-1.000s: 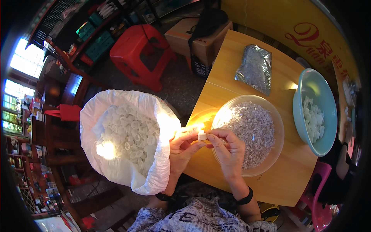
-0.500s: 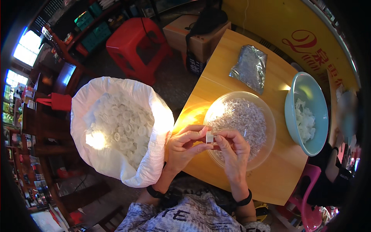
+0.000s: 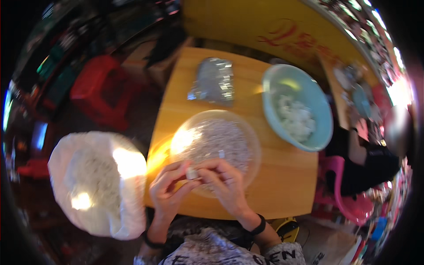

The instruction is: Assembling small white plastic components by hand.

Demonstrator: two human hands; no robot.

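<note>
A small white plastic piece [image 3: 191,172] is pinched between my two hands, over the near edge of a clear round bowl. My left hand [image 3: 170,187] grips it from the left with thumb and fingertips. From the right, my right hand [image 3: 224,182] closes thumb and fingers on it too. Blur hides the piece's exact shape. The clear bowl [image 3: 257,154] behind my hands is full of small transparent pieces [image 3: 221,140]. To the left, a white woven sack [image 3: 132,214] stands open, with many whitish ring-like pieces [image 3: 99,176] inside.
At the table's right edge stands a light-blue basin [image 3: 270,99] with white pieces in it. A silvery plastic bag [image 3: 214,79] lies on the wooden table [image 3: 282,190] beyond the bowl. A red stool [image 3: 99,88] is at left. Another person [image 3: 362,163] sits right, by a pink chair [image 3: 339,185].
The view has turned to the right, so the table, sack and bowl sit farther left in the picture. Both my hands still hold the small white piece together.
</note>
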